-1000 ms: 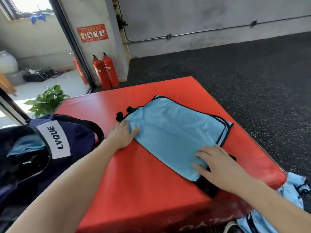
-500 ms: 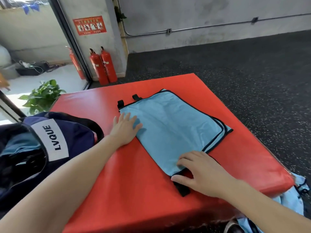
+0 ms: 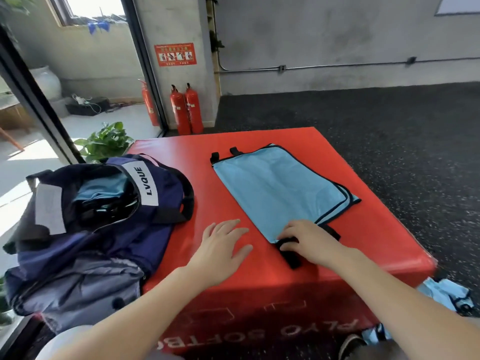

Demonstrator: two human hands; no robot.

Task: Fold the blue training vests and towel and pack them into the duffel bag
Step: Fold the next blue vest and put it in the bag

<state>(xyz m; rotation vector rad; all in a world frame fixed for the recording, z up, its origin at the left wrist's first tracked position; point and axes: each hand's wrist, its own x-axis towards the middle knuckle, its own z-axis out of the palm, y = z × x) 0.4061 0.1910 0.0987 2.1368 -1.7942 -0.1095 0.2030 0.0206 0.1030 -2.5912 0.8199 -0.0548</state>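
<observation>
A light blue training vest (image 3: 280,189) with black trim lies folded flat on the red soft box (image 3: 233,141). My right hand (image 3: 307,241) grips the vest's near corner and its black strap, fingers curled on the fabric. Left of the vest, my left hand (image 3: 220,245) hovers or rests flat on the red surface with straight, spread fingers, holding nothing. The navy duffel bag (image 3: 104,224) marked LVQUE sits open at the left edge of the box, with blue fabric (image 3: 101,189) inside it.
More light blue fabric (image 3: 446,294) lies on the floor by the box's right near corner. Red fire extinguishers (image 3: 187,110) stand against the wall behind. A potted plant (image 3: 104,141) is beyond the bag. Dark speckled floor spreads to the right.
My left hand left the vest's left edge and drew back toward me onto the bare red surface. My right hand slid left along the near edge and curled onto the strap corner.
</observation>
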